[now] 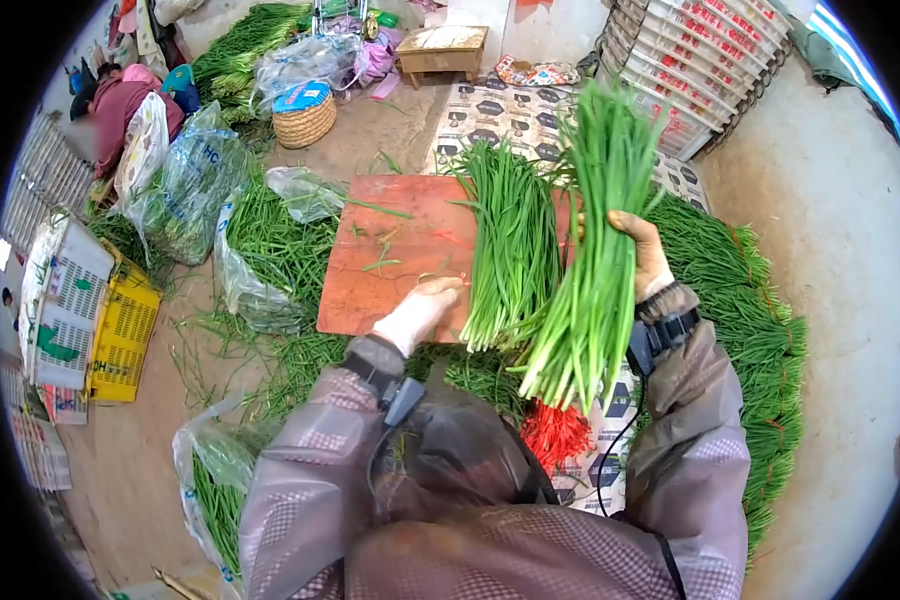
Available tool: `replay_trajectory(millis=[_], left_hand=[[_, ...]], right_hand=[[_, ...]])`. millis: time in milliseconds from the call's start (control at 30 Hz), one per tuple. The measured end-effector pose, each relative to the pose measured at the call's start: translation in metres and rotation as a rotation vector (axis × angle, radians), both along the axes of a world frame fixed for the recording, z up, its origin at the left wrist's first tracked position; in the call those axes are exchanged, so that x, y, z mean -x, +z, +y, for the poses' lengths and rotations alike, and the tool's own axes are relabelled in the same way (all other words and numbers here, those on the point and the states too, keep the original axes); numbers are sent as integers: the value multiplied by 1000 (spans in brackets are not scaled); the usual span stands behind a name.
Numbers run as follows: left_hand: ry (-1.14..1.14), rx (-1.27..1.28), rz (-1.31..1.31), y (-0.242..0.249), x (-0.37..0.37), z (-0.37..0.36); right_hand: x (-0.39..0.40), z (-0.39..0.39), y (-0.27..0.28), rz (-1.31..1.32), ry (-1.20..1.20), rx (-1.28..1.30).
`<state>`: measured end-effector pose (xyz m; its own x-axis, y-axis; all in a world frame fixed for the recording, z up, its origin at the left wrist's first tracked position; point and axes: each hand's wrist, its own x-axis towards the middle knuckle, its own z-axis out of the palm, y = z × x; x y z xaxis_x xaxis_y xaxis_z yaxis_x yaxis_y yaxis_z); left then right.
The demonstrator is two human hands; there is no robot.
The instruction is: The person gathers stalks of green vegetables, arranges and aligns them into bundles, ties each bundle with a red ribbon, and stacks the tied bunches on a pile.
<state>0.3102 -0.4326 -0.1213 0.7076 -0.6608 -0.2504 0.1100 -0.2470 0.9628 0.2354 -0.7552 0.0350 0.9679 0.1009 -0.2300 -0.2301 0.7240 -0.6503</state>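
Observation:
My right hand [642, 245] is wrapped around a thick bunch of garlic chives [595, 280], held tilted with leaf tips up and pale stem ends toward me. Beside it, a pile of garlic chives [515, 245] lies on a reddish board [395, 235]. My left hand [428, 308], pale-gloved, is at the board's front, close to the pile's left side. Its fingers are curled together, and anything in them is too small to make out. Loose leaf scraps lie on the board. A cluster of red ties [555, 435] sits below the held bunch.
A long row of tied chives [740, 340] lines the right side by the wall. At left are plastic bags of greens [280, 240], a yellow crate [125, 325] and a white crate [65, 300]. A wicker basket [305, 122], low stool [442, 52] and stacked trays [685, 65] stand behind; another person [130, 115] sits back left.

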Motion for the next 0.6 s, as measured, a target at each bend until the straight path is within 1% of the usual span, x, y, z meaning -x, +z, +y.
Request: replay_trajectory(millis=[33, 100, 133, 167, 200, 233, 267, 300, 367, 400, 433, 500, 533, 567, 600], left_hand=[[52, -7, 73, -5, -1, -8], [159, -23, 218, -13, -1, -26], [147, -48, 362, 2, 2, -31], [129, 33, 418, 17, 6, -36], [109, 111, 475, 30, 10, -42], [88, 189, 529, 34, 11, -48], [38, 254, 593, 32, 9, -53], [82, 168, 522, 21, 6, -59], [168, -1, 375, -6, 1, -67], [95, 96, 392, 22, 9, -70], [-5, 98, 355, 52, 13, -74], [141, -121, 229, 45, 23, -87], [225, -211, 149, 30, 27, -97], [226, -310, 58, 16, 29, -104], [265, -301, -4, 5, 33, -111]], right_hand=[[-11, 1, -8, 33, 24, 81], [-49, -5, -45, 96, -43, 189], [-62, 1, -51, 113, -5, 224], [-76, 8, -57, 131, 34, 257], [-95, 7, -84, 134, 12, 369], [-103, 15, -96, 22, -48, 560], [-115, 17, -114, 4, -72, 610], [-125, 20, -127, -14, -95, 662], [-130, 31, -128, 10, -130, 682], [-131, 33, -127, 57, -122, 734], [-133, 33, -134, 49, -146, 776], [-138, 32, -151, 29, -192, 859], [-138, 32, -155, 7, -202, 848], [-138, 32, -160, 1, -221, 840], [-137, 33, -162, -5, -241, 832]])
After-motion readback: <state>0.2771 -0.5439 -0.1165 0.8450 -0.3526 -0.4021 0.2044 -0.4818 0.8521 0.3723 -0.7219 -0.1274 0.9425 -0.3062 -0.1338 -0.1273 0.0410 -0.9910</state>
